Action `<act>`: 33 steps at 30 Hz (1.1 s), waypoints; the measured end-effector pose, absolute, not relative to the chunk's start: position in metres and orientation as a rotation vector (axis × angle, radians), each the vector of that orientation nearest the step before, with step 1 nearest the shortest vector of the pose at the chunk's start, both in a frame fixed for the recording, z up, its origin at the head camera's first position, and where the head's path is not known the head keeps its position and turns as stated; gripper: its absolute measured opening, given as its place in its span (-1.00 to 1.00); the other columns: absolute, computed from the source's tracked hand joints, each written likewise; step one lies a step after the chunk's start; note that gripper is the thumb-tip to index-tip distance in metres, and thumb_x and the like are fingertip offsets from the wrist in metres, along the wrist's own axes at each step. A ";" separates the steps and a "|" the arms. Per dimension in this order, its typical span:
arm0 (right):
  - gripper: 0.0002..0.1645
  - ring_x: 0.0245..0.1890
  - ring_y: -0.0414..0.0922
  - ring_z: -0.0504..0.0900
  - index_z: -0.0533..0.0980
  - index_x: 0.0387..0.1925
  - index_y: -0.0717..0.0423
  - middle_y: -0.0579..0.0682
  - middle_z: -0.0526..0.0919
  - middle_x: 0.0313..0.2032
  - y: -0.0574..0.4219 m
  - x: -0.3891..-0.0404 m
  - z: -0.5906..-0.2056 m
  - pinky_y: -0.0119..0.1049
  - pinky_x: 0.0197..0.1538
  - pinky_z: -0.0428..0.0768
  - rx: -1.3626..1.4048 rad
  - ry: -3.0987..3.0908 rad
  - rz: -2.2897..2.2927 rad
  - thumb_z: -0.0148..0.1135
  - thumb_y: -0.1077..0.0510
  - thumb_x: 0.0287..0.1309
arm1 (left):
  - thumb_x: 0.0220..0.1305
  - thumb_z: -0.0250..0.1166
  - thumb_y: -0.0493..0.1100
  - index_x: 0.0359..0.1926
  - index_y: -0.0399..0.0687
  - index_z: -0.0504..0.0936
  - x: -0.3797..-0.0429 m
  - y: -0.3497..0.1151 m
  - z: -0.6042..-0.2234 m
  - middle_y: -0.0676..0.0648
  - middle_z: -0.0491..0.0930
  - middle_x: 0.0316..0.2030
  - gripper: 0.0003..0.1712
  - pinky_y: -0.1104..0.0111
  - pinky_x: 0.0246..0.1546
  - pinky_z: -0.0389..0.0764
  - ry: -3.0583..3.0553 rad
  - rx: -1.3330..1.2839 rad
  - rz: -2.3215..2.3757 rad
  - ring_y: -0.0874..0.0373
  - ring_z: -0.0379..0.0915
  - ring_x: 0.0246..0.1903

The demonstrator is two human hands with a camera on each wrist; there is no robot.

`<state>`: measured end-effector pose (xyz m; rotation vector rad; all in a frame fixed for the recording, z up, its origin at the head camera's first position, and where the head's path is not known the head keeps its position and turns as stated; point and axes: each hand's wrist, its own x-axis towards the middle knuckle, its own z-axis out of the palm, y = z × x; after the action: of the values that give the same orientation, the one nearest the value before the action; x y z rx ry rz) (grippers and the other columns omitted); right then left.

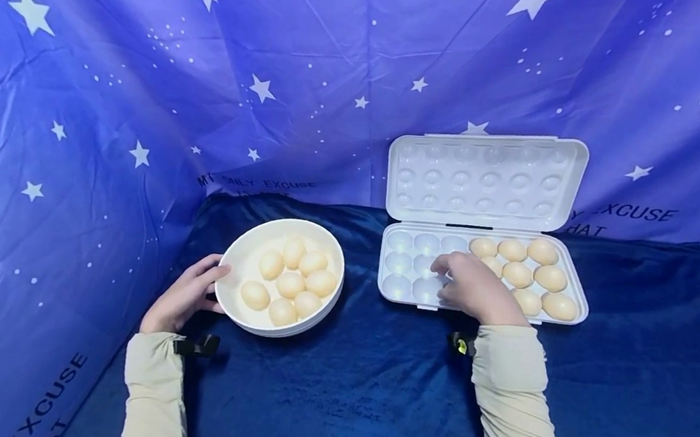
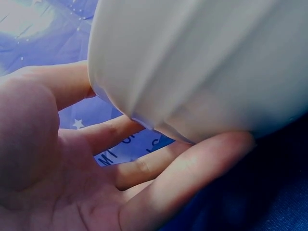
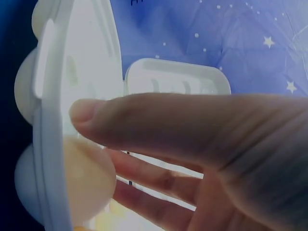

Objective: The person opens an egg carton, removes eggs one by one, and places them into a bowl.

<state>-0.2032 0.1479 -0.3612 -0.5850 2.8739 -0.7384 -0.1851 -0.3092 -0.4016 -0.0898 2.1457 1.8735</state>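
A white bowl (image 1: 239,263) with several pale eggs (image 1: 290,285) in it stands at centre left. My left hand (image 1: 186,293) holds its left side, the thumb at the rim and the other fingers (image 2: 192,175) under the ribbed wall. A white egg carton (image 1: 385,294) lies with its lid raised, its right-hand cups filled with eggs (image 1: 517,275) and the left-hand cups bare. Over the middle of the carton is my right hand (image 1: 479,289). In the right wrist view, its extended thumb (image 3: 86,113) lies just past a seated egg (image 3: 89,180), with the fingers beside that egg.
The raised lid (image 1: 488,184) stands at the back against a purple curtain (image 1: 345,43) with white stars. Dark blue cloth (image 1: 335,392) covers the table. Black straps (image 1: 197,345) with wrist cameras sit at both cuffs.
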 end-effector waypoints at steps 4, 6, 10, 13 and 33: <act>-0.55 -0.18 0.13 0.62 0.61 -0.16 0.36 0.27 0.67 -0.19 0.155 -0.204 -0.364 0.08 -0.03 0.57 -0.570 2.867 -0.780 0.20 0.43 -0.25 | 0.53 0.02 -0.08 0.21 -0.24 0.27 -0.185 -0.309 -0.402 0.06 0.59 -0.24 -0.60 0.22 -0.37 0.73 2.150 -0.088 1.871 0.22 0.66 -0.34; -0.62 -0.25 0.07 0.60 0.61 -0.22 0.33 0.21 0.67 -0.25 0.158 -0.204 -0.364 0.02 -0.09 0.58 -0.565 2.852 -0.794 0.23 0.40 -0.24 | 0.54 0.02 -0.08 0.22 -0.25 0.26 -0.185 -0.309 -0.402 0.06 0.59 -0.24 -0.59 0.21 -0.36 0.73 2.150 -0.085 1.870 0.22 0.66 -0.33; -0.75 -0.41 -0.07 0.49 0.60 -0.35 0.24 0.05 0.60 -0.42 0.165 -0.203 -0.364 -0.18 -0.27 0.50 -0.546 2.802 -0.825 0.31 0.36 -0.24 | 0.53 0.02 -0.08 0.24 -0.27 0.24 -0.185 -0.308 -0.402 0.05 0.59 -0.22 -0.56 0.20 -0.36 0.73 2.151 -0.086 1.872 0.22 0.66 -0.32; -0.80 -0.46 -0.13 0.44 0.59 -0.43 0.18 -0.05 0.55 -0.49 0.167 -0.203 -0.364 -0.28 -0.33 0.42 -0.544 2.787 -0.853 0.33 0.35 -0.26 | 0.53 0.03 -0.07 0.25 -0.28 0.24 -0.186 -0.308 -0.402 0.05 0.59 -0.22 -0.54 0.21 -0.36 0.73 2.151 -0.090 1.873 0.22 0.66 -0.32; -0.87 -0.45 -0.13 0.45 0.60 -0.38 0.18 -0.04 0.56 -0.45 0.172 -0.202 -0.363 -0.25 -0.32 0.44 -0.575 2.834 -0.869 0.24 0.28 -0.08 | 0.54 0.02 -0.07 0.26 -0.25 0.23 -0.185 -0.310 -0.402 0.06 0.59 -0.20 -0.55 0.18 -0.35 0.73 2.134 -0.081 1.880 0.21 0.67 -0.31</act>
<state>-0.2023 0.1725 -0.3630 -0.5746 2.8339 -0.8690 -0.1847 -0.3096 -0.4022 -0.0814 2.1338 1.8799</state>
